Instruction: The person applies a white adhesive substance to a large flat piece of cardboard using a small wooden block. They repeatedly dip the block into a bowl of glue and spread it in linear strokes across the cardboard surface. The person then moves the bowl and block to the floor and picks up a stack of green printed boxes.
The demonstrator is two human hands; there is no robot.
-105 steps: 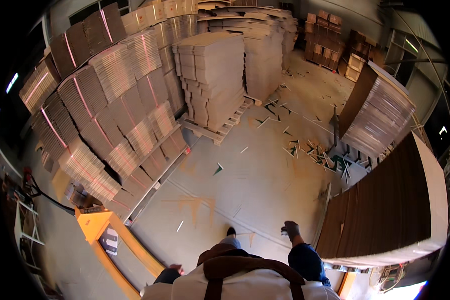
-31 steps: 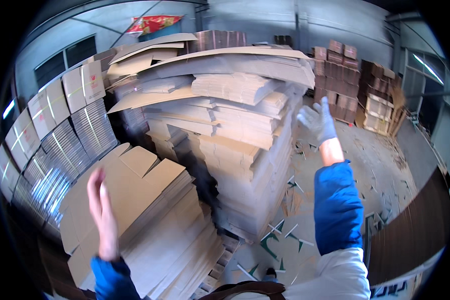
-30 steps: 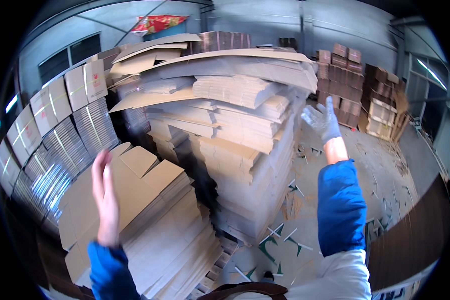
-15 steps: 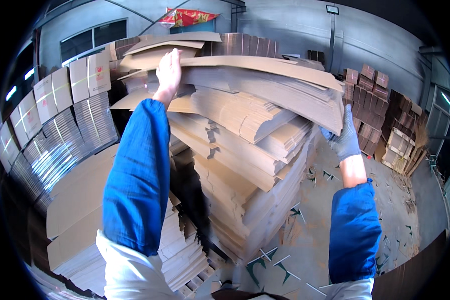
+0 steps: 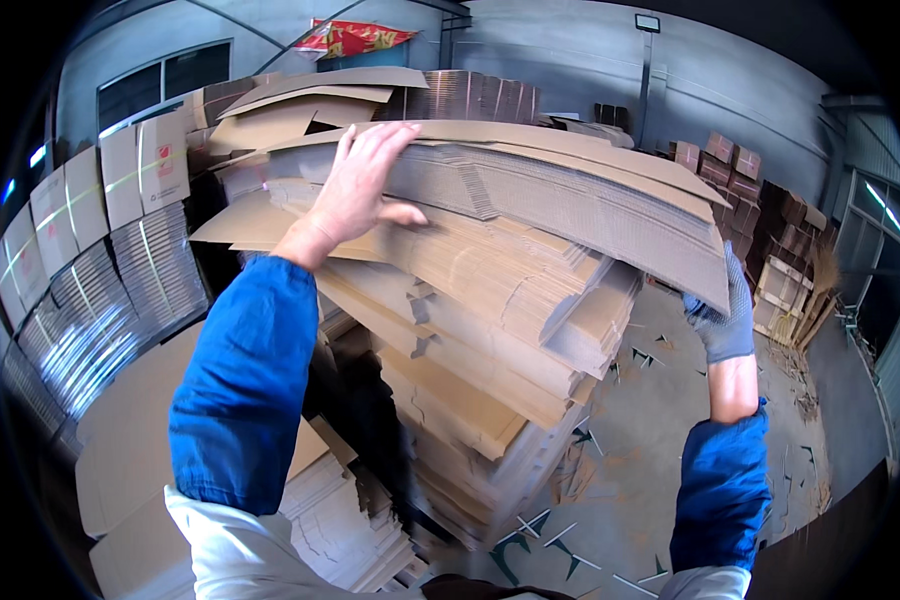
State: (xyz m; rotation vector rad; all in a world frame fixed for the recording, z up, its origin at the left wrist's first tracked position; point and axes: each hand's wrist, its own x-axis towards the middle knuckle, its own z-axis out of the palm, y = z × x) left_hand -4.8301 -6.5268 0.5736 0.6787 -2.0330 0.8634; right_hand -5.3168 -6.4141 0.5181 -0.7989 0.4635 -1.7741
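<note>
A bundle of flat brown cardboard sheets (image 5: 560,190) lies on top of a tall, uneven pile of cardboard (image 5: 490,380). My bare left hand (image 5: 365,190) rests against the bundle's near edge, its fingers stretched over the top sheet and the thumb spread out below. At the bundle's right end, my right hand (image 5: 725,310), in a grey glove, grips the corner. Its fingertips are partly hidden under and behind the sheets. Both forearms wear blue sleeve covers.
Another cardboard stack (image 5: 340,510) stands at lower left on a pallet. Strapped cartons (image 5: 105,185) line the left side. Bundled cardboard (image 5: 740,170) and a wooden crate (image 5: 780,290) stand far right. Green and white scraps (image 5: 530,540) litter the floor beside the pile.
The top bundle has shifted right and its right end sticks out farther. My right hand moved right with it. My left hand turned from upright to lying across the near edge.
</note>
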